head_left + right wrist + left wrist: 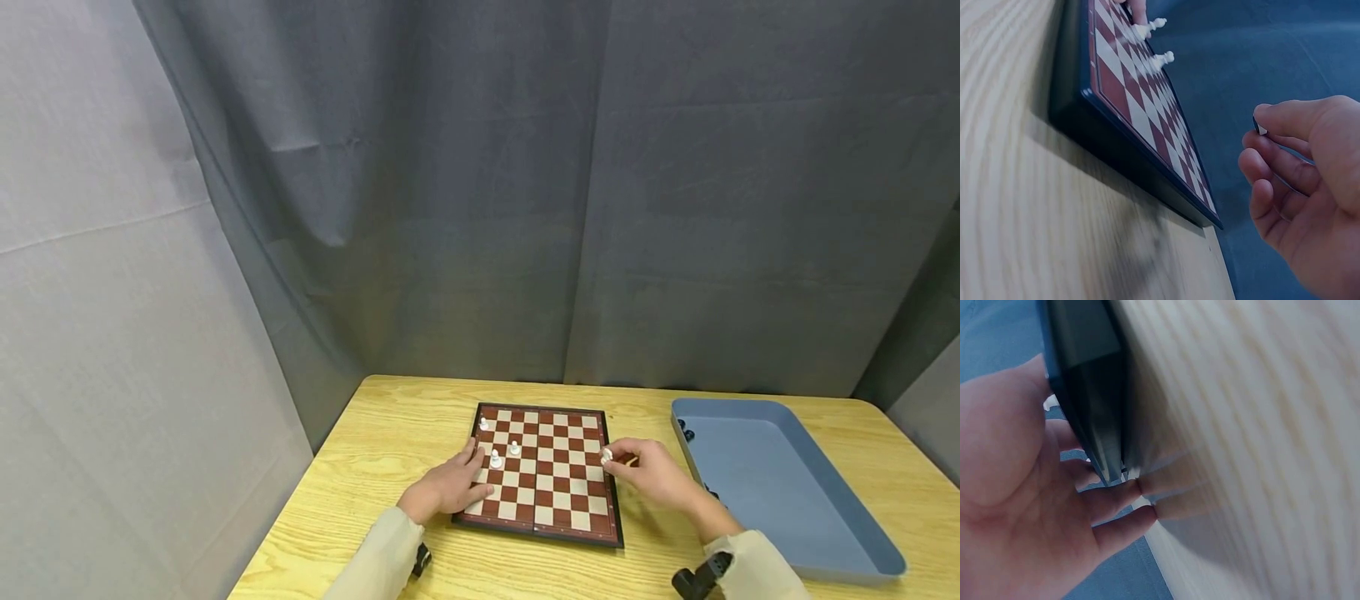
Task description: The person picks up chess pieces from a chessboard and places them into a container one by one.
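A chessboard (561, 468) with red-brown and cream squares lies on the table. At its left side my left hand (447, 484) rests over the frame, fingers extended; in the left wrist view two fingers of that hand (1029, 481) reach the wood beside the dark board edge. Three white chess pieces stand on the left half, among them a larger one (496, 460) by the left fingers and a smaller one (514, 448). Above the board's right edge, my right hand (651, 475) pinches a white chess piece (1261, 129) between thumb and index finger. Fingers hide most of it.
To the right of the board sits a shallow blue-grey tray (787, 483). Several black chess pieces (687, 434) show along its left wall. Grey curtains (480, 208) hang behind the wooden table (405, 417).
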The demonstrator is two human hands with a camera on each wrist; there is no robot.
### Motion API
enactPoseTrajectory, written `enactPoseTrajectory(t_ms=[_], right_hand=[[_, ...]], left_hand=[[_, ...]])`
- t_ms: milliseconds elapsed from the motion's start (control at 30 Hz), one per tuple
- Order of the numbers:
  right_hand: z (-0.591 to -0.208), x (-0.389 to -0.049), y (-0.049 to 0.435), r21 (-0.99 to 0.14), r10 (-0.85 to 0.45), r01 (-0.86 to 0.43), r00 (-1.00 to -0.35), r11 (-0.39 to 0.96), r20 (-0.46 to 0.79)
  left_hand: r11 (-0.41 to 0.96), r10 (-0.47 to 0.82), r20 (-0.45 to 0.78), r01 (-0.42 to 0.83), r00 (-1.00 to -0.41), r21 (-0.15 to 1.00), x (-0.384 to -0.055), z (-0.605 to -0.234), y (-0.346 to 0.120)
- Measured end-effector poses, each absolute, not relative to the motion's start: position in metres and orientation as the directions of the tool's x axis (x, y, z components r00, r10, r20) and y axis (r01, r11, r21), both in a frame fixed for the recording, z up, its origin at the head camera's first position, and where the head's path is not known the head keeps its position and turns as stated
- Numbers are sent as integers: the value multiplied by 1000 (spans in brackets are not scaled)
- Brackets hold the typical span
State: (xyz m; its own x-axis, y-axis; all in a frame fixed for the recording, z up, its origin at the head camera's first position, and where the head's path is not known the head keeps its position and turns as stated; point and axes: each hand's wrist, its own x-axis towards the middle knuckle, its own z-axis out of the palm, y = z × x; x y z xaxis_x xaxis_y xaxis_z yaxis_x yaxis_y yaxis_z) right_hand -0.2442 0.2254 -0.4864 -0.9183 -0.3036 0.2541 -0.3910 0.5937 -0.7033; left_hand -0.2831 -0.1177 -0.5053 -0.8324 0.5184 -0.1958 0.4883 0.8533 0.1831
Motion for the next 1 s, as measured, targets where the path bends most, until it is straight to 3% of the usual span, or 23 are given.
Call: enactPoseTrajectory(t_ms=[467,1000], right_hand=[[-490,-247,247,-703,-232,-335,-942,627,243],[-478,-247,274,-669,-204,-366,-928,647,310]], left_hand=[[857,512,-191,485,-837,173,-283,-506,-118],[855,517,-188,492,-835,167,-284,-507,-120]])
